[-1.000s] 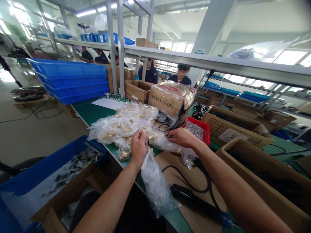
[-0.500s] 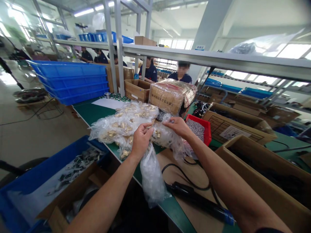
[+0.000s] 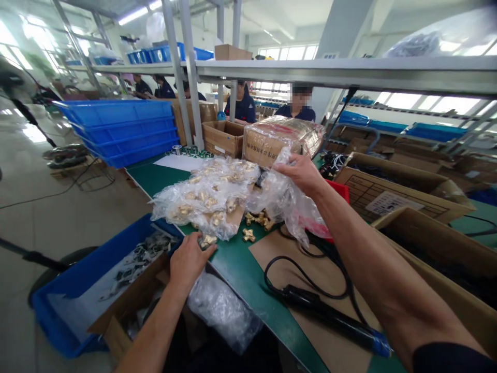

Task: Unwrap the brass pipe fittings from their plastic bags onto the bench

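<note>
My left hand (image 3: 190, 261) is at the table's front edge, its fingers closed on a crumpled clear plastic bag (image 3: 223, 305) that hangs below the edge. A plastic-covered brass fitting (image 3: 208, 240) lies by its fingertips. My right hand (image 3: 301, 173) pinches the top of another clear plastic bag (image 3: 281, 197), lifted above the table. Under that bag, several bare cross-shaped brass fittings (image 3: 249, 235) lie loose on the green tabletop. A pile of plastic-wrapped brass fittings (image 3: 205, 197) spreads left of them.
A black corded tool (image 3: 330, 316) lies on brown cardboard (image 3: 272, 248). Behind my right arm is a red bin (image 3: 341, 191), with open cardboard boxes (image 3: 404, 191) to the right. Stacked blue trays (image 3: 124, 124) stand at back left; a blue bin (image 3: 50, 316) sits below the edge.
My left hand has moved down and left with its bag. My right hand has raised the other bag up and right, and loose brass fittings now show on the table beneath it.
</note>
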`<state>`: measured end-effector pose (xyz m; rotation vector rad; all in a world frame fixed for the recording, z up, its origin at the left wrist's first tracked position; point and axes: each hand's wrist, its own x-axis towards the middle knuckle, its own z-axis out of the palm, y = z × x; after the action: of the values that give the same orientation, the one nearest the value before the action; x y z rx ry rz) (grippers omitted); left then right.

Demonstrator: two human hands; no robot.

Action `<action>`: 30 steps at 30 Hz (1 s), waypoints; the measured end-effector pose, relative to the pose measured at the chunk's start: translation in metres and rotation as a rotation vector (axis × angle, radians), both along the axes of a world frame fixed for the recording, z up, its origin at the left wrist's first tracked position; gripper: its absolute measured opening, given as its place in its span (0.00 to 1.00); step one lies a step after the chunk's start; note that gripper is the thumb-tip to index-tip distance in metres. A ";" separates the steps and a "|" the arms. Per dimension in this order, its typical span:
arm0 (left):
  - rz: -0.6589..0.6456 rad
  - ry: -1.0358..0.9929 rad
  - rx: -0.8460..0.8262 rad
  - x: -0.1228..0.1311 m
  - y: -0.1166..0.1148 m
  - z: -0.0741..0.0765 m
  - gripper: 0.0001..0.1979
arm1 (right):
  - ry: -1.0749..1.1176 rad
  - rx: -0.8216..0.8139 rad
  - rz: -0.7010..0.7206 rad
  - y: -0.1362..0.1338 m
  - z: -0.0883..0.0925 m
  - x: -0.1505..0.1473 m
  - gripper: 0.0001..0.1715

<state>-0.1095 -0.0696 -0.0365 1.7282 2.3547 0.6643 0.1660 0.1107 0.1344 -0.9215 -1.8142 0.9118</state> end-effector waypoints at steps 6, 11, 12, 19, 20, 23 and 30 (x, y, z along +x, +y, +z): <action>-0.064 0.149 0.038 0.008 0.001 -0.002 0.19 | -0.034 -0.090 0.011 0.006 -0.010 0.001 0.20; -0.082 -0.057 0.154 0.005 0.001 -0.002 0.15 | 0.083 -0.114 -0.048 0.000 0.009 0.012 0.19; -0.083 -0.106 0.176 0.005 0.001 -0.001 0.16 | 0.113 -0.104 -0.092 -0.001 0.014 0.016 0.19; -0.005 -0.646 0.215 0.009 -0.003 0.013 0.18 | -0.053 0.164 -0.270 -0.002 0.019 0.039 0.20; -0.014 -0.821 0.238 0.011 -0.002 0.014 0.18 | -0.133 0.192 -0.261 -0.004 0.016 0.038 0.22; -0.005 -1.445 0.248 0.016 0.003 0.019 0.18 | -0.382 0.238 -0.191 -0.020 0.002 0.028 0.21; -0.131 -1.937 0.207 0.031 0.009 0.046 0.19 | -0.683 0.169 0.023 -0.067 -0.025 -0.016 0.18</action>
<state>-0.0787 -0.0609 0.0100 0.4334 0.7450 1.5051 0.1496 0.0435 0.1092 -1.1948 -2.4307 0.4625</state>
